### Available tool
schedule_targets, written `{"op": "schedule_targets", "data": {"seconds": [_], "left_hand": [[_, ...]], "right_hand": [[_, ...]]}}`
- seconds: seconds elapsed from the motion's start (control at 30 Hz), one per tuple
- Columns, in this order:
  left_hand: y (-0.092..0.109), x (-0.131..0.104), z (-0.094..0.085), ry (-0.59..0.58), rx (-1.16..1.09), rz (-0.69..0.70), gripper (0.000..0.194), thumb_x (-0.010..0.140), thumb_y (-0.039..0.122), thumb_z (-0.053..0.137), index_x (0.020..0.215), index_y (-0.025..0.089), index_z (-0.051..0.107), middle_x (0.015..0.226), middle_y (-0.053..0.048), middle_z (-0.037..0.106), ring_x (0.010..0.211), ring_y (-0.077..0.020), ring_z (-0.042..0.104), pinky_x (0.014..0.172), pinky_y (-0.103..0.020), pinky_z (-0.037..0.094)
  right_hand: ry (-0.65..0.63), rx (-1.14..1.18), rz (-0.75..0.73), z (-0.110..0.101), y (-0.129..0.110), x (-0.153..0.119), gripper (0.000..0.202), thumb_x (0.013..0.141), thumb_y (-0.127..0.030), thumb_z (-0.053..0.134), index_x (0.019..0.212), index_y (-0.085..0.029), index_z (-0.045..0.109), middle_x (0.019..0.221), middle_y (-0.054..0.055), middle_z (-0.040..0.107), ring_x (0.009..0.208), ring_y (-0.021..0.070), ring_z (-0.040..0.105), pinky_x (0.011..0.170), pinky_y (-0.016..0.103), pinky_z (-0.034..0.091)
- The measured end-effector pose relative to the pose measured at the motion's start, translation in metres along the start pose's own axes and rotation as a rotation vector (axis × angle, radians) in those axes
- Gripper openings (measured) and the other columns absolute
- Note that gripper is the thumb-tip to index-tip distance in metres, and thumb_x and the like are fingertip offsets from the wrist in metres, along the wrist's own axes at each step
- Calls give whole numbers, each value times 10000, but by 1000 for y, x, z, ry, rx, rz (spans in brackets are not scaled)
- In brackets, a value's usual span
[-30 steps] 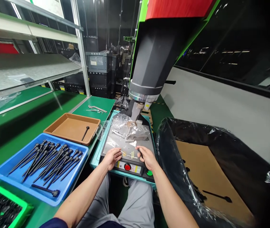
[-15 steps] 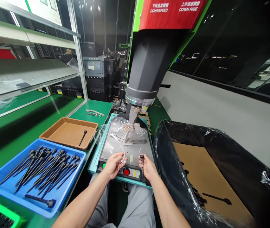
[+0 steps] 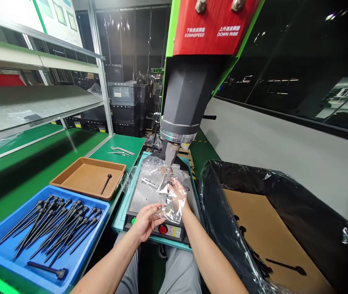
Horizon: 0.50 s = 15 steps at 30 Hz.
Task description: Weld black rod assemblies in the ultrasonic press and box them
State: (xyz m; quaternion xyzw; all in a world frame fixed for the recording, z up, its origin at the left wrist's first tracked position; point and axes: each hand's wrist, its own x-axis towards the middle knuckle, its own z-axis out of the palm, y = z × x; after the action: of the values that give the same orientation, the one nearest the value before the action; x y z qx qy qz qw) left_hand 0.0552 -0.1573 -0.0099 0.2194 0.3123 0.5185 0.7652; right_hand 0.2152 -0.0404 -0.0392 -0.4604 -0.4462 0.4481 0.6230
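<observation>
My right hand (image 3: 179, 195) is closed at the metal fixture (image 3: 163, 176), pinching a black rod with a thick head (image 3: 170, 183); my fingers partly hide it. A crinkled clear plastic bag (image 3: 171, 210) hangs below that hand, over the front of the machine's plate. My left hand (image 3: 147, 220) is lower and to the left, thumb and fingers curled at the bag's edge. Under the fixture lies the grey metal plate (image 3: 140, 200). Above it comes down the press's welding horn (image 3: 170, 154).
Left stands a blue tray (image 3: 17, 269) of several black rods; behind it, a brown tray (image 3: 82, 169) holds one. Wrenches (image 3: 121, 150) lie on the green bench. Right is a black-lined bin (image 3: 219, 212) with cardboard and rods. A red button (image 3: 162, 230) is at the machine's front.
My right hand has moved forward and left, carrying the black rod from the plate's front right to the fixture. The clear plastic now shows spread between my hands. My left hand is slightly lower.
</observation>
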Motion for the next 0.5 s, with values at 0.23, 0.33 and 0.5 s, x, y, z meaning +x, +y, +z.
{"op": "schedule_targets", "data": {"seconds": [0.23, 0.33, 0.5], "left_hand": [[-3, -1, 2, -27, 40, -9, 296, 754, 268, 770, 993, 105, 707, 1226, -166, 639, 935, -246, 684, 793, -346, 575], [-3, -1, 2, -29, 42, -7, 310, 745, 281, 780, 991, 106, 709, 1208, -168, 645, 930, -241, 680, 793, -347, 568], [-1, 0, 3, -28, 44, -13, 319, 731, 278, 786, 990, 105, 713, 1115, -159, 680, 918, -242, 679, 790, -350, 562]], "right_hand": [[148, -260, -330, 5, -9, 20, 338, 748, -399, 672, 1028, -215, 710, 1075, 87, 654, 1007, 261, 598, 951, 417, 433], [184, -330, -457, 7, -11, 25, 303, 769, -393, 665, 1006, -211, 716, 1067, 94, 644, 1036, 254, 575, 979, 414, 412], [172, -249, -402, 13, -16, 36, 320, 727, -403, 689, 968, -195, 713, 1100, 107, 647, 1086, 275, 557, 965, 424, 424]]}}
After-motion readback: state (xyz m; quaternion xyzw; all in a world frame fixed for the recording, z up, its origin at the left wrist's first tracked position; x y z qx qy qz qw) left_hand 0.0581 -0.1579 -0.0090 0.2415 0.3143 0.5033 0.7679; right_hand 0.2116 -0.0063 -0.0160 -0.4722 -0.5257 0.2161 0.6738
